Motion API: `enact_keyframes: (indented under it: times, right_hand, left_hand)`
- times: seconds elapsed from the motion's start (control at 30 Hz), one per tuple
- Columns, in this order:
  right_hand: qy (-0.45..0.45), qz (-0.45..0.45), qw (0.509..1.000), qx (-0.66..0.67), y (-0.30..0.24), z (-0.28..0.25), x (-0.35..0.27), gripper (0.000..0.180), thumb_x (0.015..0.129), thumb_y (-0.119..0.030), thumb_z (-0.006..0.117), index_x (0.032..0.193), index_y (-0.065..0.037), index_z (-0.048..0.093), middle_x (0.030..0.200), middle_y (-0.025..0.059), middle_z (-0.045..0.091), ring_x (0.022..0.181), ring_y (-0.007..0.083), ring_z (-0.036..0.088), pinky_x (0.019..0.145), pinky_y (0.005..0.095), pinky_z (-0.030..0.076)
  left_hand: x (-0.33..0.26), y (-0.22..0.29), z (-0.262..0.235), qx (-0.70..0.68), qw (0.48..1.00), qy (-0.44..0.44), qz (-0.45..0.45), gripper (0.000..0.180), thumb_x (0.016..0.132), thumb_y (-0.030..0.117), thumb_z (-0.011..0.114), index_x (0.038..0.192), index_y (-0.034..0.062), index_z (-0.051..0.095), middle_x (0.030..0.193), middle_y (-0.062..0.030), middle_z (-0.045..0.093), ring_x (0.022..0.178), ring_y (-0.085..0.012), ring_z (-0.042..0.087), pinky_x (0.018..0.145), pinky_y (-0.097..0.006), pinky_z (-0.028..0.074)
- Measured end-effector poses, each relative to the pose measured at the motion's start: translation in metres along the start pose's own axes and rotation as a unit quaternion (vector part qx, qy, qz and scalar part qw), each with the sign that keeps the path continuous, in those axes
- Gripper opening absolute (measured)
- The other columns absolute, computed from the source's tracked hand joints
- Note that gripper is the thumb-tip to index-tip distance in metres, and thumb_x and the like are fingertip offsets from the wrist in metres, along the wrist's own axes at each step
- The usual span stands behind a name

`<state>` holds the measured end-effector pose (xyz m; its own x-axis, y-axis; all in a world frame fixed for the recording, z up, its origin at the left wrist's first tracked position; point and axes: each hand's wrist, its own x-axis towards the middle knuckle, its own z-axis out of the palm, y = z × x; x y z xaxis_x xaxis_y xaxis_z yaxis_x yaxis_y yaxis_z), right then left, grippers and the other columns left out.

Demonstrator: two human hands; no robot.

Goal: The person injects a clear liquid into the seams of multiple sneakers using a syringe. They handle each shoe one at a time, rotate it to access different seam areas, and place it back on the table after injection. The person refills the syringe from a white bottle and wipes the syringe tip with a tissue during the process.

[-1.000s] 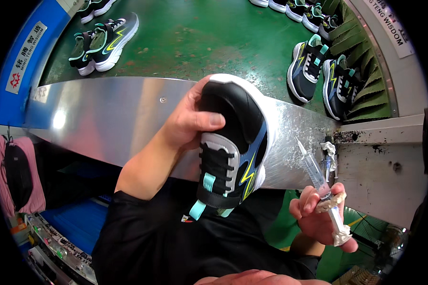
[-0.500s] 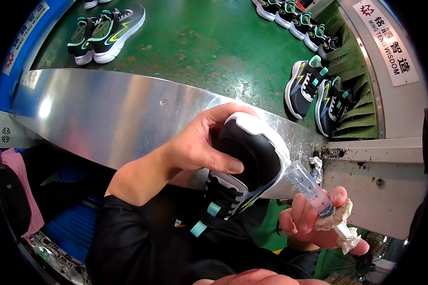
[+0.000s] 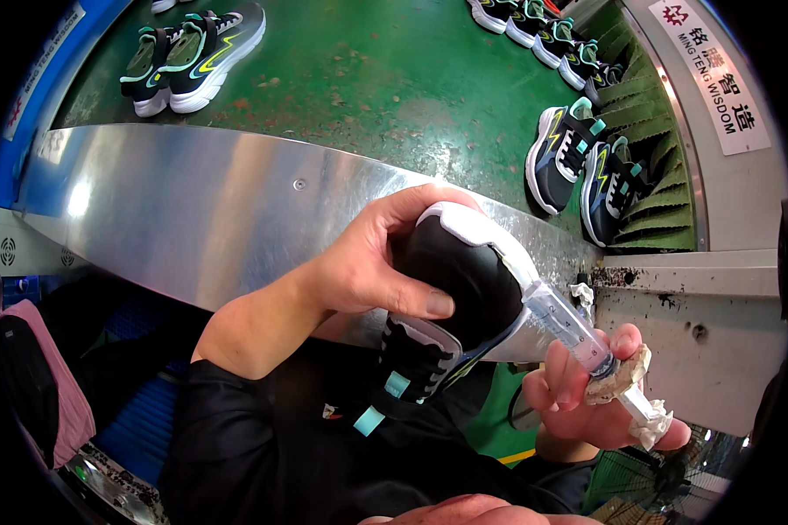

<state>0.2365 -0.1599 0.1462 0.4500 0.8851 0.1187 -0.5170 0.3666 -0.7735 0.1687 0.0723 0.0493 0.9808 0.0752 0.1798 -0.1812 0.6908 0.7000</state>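
Note:
My left hand point(image 3: 363, 267) grips a black sneaker point(image 3: 460, 280) around its front, thumb across the upper. The toe points up and away, and the white sole edge faces right. A teal strap tab point(image 3: 369, 421) hangs toward me below the laces. In my right hand point(image 3: 569, 394) is a clear syringe point(image 3: 571, 330) with pinkish content, its barrel held between the fingers. The syringe's front end meets the join between white sole and black upper; its very tip is hard to make out. Crumpled off-white wrapping point(image 3: 620, 376) covers its flange, with more on the plunger end.
Beyond the curved metal ledge point(image 3: 219, 192) lies a green surface point(image 3: 341, 87). One sneaker pair point(image 3: 193, 66) stands far left, another point(image 3: 578, 166) at right, with several more point(image 3: 547, 39) behind. Green flaps point(image 3: 652, 149) hang beside a grey machine panel point(image 3: 692, 306).
The syringe's front end has moved slightly up along the sole edge. My right hand has shifted a little to the right. My left hand keeps its hold on the sneaker.

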Motion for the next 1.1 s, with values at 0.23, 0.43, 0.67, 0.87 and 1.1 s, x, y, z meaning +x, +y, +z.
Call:
enact_keyframes:
  times: [0.23, 0.43, 0.67, 0.87, 1.1]
  right_hand:
    - [0.011, -0.005, 0.999, 0.030, 0.003, -0.011, -0.004, 0.100, 0.055, -0.069, 0.075, 0.124, -0.006, 0.041, 0.104, 0.0122, 0.053, 0.083, 0.0248, 0.054, 0.060, 0.0335, 0.032]
    - [0.031, -0.009, 0.998, 0.057, 0.012, -0.025, -0.011, 0.101, 0.046, -0.067, 0.080, 0.120, -0.008, 0.046, 0.100, 0.0103, 0.055, 0.083, 0.0250, 0.056, 0.059, 0.0329, 0.033]
    - [0.076, -0.020, 0.992, 0.094, 0.025, -0.040, -0.021, 0.105, 0.036, -0.063, 0.083, 0.116, -0.006, 0.048, 0.098, 0.0079, 0.055, 0.082, 0.0268, 0.055, 0.060, 0.0340, 0.035]
    - [0.052, -0.041, 0.990, 0.122, 0.036, -0.053, -0.025, 0.108, 0.039, -0.060, 0.086, 0.120, -0.003, 0.045, 0.103, 0.0097, 0.053, 0.086, 0.0266, 0.055, 0.063, 0.0339, 0.036]
    - [0.018, -0.062, 0.989, 0.133, 0.045, -0.064, -0.030, 0.111, 0.042, -0.062, 0.085, 0.124, -0.001, 0.041, 0.108, 0.0122, 0.051, 0.092, 0.0278, 0.055, 0.069, 0.0343, 0.040]
  left_hand:
    - [0.002, -0.001, -0.004, 0.000, 0.999, 0.037, -0.012, 0.073, 0.055, 0.005, 0.078, 0.121, 0.0026, 0.048, 0.111, -0.0080, 0.057, 0.103, -0.0188, 0.057, 0.090, -0.032, 0.045]
    - [0.006, -0.006, -0.016, -0.044, 0.998, 0.041, 0.001, 0.074, 0.061, -0.002, 0.071, 0.130, 0.0055, 0.044, 0.113, -0.0088, 0.059, 0.106, -0.0205, 0.058, 0.093, -0.035, 0.045]
    - [0.008, -0.009, -0.022, -0.098, 0.994, 0.055, 0.000, 0.061, 0.068, -0.003, 0.064, 0.127, 0.0036, 0.048, 0.115, -0.0129, 0.060, 0.106, -0.0247, 0.059, 0.094, -0.037, 0.046]
    - [0.011, -0.012, -0.022, -0.088, 0.991, 0.101, 0.000, 0.055, 0.069, 0.004, 0.063, 0.122, 0.0007, 0.049, 0.112, -0.0152, 0.061, 0.101, -0.0263, 0.062, 0.090, -0.037, 0.049]
    - [0.013, -0.016, -0.027, -0.070, 0.990, 0.124, -0.008, 0.049, 0.073, 0.008, 0.059, 0.120, -0.0004, 0.051, 0.110, -0.0155, 0.062, 0.097, -0.0262, 0.063, 0.086, -0.037, 0.052]
